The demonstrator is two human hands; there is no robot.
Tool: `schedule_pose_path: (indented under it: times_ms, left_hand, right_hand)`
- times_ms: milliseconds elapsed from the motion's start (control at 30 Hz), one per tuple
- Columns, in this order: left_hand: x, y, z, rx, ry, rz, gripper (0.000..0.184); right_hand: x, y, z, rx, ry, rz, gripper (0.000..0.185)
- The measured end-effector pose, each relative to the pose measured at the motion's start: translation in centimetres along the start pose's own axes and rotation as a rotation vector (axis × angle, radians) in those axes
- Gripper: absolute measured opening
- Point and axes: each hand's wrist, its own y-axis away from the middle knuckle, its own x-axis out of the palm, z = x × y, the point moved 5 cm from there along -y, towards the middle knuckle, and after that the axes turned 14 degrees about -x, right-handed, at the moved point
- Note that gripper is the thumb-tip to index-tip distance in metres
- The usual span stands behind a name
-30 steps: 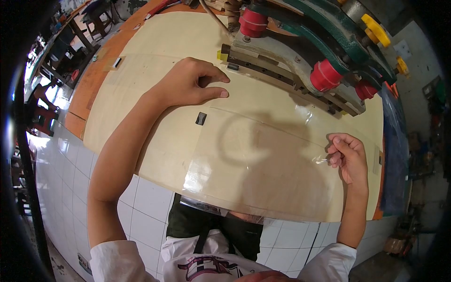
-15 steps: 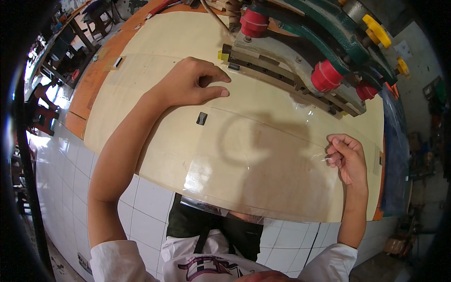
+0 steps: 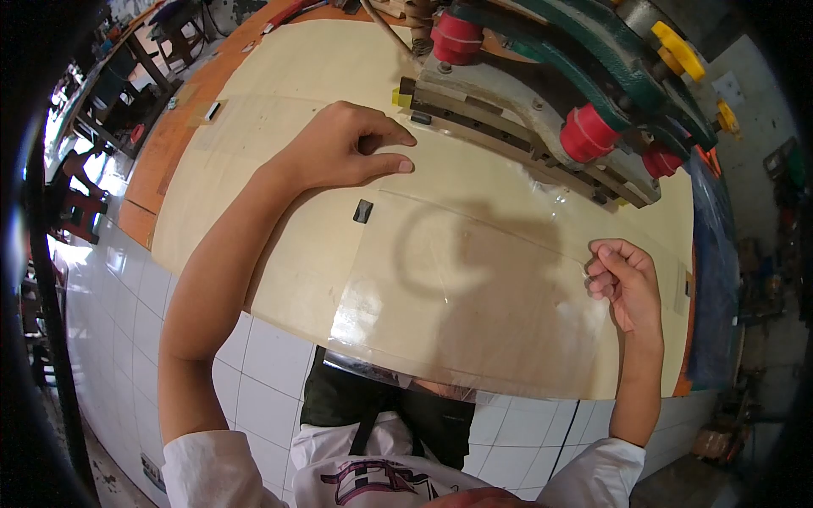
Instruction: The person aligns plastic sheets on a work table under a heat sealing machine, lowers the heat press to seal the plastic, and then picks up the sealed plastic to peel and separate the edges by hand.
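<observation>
A clear plastic sheet (image 3: 483, 313) lies over the cream work surface, its front edge hanging past the table's edge near my lap. My right hand (image 3: 625, 279) is closed at the sheet's right side, thumb and fingertips pinching its edge. On the left, my left hand (image 3: 356, 148) rests on the surface with thumb and index finger apart and nothing between them. Its fingertips are close to the left end of a metal bar (image 3: 508, 135) on the green machine (image 3: 584, 51). A small black block (image 3: 362, 211) sits on the surface below this hand, near the sheet's upper left corner.
Red knobs (image 3: 586, 133) and yellow knobs (image 3: 677, 51) stand on the machine, which fills the upper right. A small dark piece (image 3: 212, 110) is taped at the far left. Bluish plastic (image 3: 714, 279) hangs at the table's right side. White floor tiles (image 3: 262, 364) show below.
The plastic near my right fingers has shifted slightly, and its glint there has faded. Both hands stay almost where they were.
</observation>
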Motion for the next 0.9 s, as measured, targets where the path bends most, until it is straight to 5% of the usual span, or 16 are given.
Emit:
schedule_pose_path:
  times_ms: [233,600,900]
  left_hand:
    - [0.0,0.1,-0.2,-0.005,-0.028,0.011,0.032]
    - [0.0,0.0,-0.2,-0.045,-0.015,-0.009,0.036]
    - [0.2,-0.1,-0.1,-0.112,-0.073,0.016,0.040]
  right_hand:
    - [0.1,0.0,-0.2,0.008,0.056,-0.027,0.019]
    - [1.6,0.5,1.8,-0.362,0.445,-0.138,0.041]
    - [0.4,0.0,0.5,-0.387,0.530,-0.164,0.030]
